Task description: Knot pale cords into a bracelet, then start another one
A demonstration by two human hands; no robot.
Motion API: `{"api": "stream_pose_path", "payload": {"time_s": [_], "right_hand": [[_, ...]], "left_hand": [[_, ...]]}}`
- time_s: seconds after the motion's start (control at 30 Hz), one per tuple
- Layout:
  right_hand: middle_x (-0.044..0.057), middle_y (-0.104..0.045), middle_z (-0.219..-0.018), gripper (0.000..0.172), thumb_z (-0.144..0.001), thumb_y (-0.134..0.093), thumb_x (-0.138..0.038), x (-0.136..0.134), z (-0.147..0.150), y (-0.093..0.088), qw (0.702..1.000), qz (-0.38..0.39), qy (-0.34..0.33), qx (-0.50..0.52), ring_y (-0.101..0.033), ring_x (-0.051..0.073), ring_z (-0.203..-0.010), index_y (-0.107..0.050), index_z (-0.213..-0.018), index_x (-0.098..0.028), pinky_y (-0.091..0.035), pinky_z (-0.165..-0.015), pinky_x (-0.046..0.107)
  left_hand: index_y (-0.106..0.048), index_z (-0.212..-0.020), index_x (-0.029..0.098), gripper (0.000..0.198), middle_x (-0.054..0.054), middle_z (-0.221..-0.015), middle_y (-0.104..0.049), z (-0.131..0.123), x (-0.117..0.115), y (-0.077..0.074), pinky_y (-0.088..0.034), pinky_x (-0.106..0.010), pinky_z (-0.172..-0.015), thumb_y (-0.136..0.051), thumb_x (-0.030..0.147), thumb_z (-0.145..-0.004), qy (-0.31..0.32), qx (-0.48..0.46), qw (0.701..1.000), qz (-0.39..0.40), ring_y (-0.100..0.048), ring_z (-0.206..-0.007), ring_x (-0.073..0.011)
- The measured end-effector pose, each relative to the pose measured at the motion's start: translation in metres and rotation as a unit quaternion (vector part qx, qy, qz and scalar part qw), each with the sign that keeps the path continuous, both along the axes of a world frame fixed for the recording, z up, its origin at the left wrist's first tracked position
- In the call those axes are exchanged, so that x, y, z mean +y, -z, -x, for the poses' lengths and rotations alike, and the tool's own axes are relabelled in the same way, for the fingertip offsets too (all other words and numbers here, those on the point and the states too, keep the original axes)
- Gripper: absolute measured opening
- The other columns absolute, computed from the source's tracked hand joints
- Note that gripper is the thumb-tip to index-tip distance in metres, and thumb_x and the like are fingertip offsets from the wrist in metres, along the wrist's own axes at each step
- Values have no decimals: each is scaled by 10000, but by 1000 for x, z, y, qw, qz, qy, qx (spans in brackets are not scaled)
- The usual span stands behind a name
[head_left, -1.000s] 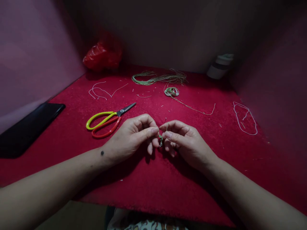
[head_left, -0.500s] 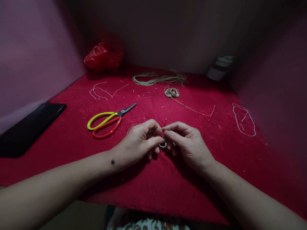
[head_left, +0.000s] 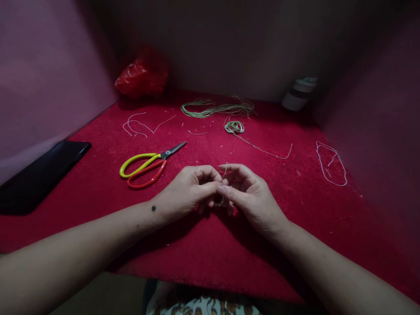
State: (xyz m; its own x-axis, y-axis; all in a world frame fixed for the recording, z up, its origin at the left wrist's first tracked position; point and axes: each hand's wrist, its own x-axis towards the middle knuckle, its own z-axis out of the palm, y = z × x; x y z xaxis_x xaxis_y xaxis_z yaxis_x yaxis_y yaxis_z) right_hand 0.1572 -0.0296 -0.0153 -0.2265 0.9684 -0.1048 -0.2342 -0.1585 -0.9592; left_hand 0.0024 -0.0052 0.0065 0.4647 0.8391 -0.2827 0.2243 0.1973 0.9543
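My left hand (head_left: 198, 189) and my right hand (head_left: 251, 192) meet over the red cloth, thumbs and fingertips pinched close together. Between them is a small braided cord loop (head_left: 220, 201), mostly hidden by the fingers. A thin cord end (head_left: 225, 169) sticks up from the pinch beside my right index finger. Both hands are closed on the cord piece; which strand each one grips is hard to make out. To the left lie scissors (head_left: 147, 168) with one yellow and one red handle, blades pointing away to the right.
A bundle of pale green cords (head_left: 216, 108) lies at the back, with a coiled braided cord (head_left: 234, 127) in front. Loose white threads lie left and a looped thread (head_left: 331, 164) right. A black flat object (head_left: 42, 175), red plastic bag (head_left: 142, 76) and white bottle (head_left: 298, 94) stand around the edges.
My thumbs have come together over the braided loop, covering more of it. My right index finger has lifted slightly, and the cord end now stands upright near it. Scissors and cords lie unchanged.
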Motion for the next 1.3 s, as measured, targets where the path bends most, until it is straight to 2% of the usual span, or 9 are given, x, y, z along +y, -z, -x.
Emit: {"api": "stream_pose_path", "payload": {"time_s": [0.07,0.2,0.4,0.63,0.87,0.97,1.1,1.3], "right_hand": [[-30,-561,-740,358,-683,-705,-219,1,-1,1,1000,12,-19,10,-559,81,-511,-527,-992,-185,-446,-394,186],[-30,-555,-721,307,-690,-684,-213,3,-1,1,999,18,-34,4,-546,78,-503,-510,-940,-177,-451,-403,192],[-43,-545,-614,203,-693,-661,-229,0,1,-3,998,40,-21,-45,-475,52,-428,-500,-797,-161,-403,-371,171],[-42,-541,-520,151,-712,-631,-244,-1,0,-8,991,78,-43,-98,-437,48,-360,-542,-783,-144,-350,-318,146],[-32,-558,-560,140,-720,-639,-248,-1,-6,-6,993,87,-64,-54,-436,42,-366,-549,-764,-150,-326,-311,137],[-29,-560,-556,144,-728,-631,-263,-1,-6,-8,991,94,-67,-71,-419,41,-359,-541,-749,-153,-307,-305,138],[-28,-550,-526,156,-730,-629,-283,1,-4,-9,990,98,-54,-82,-414,44,-353,-542,-714,-156,-286,-294,135],[-44,-499,-444,167,-744,-618,-312,2,-5,-4,990,115,-61,-55,-365,50,-312,-565,-704,-159,-248,-272,151]], "left_hand": [[-523,-763,151,135,35,-499,-529,1,1,0,-356,-159,-361,-571,273,-796,0,-15,1000,20,-470,-384,-72],[-534,-765,151,136,41,-478,-509,3,2,0,-322,-143,-348,-581,274,-798,-13,-48,998,40,-428,-362,-53],[-538,-792,162,105,52,-479,-495,5,3,1,-310,-137,-348,-583,256,-806,-37,-72,996,26,-399,-362,-43],[-517,-809,165,103,56,-485,-489,6,2,-2,-315,-138,-361,-565,254,-824,-34,-74,997,16,-404,-374,-45],[-485,-819,166,116,53,-500,-498,6,1,0,-328,-148,-385,-551,260,-837,-20,-100,995,-2,-416,-394,-51],[-474,-813,169,110,56,-492,-491,5,1,1,-319,-151,-392,-543,250,-841,-20,-113,993,12,-405,-393,-50],[-466,-811,177,110,62,-485,-479,5,2,2,-316,-154,-395,-546,249,-837,-27,-130,991,31,-394,-392,-52],[-468,-815,175,99,60,-492,-487,4,2,0,-321,-157,-398,-546,233,-835,-36,-121,992,15,-402,-392,-53]]}}
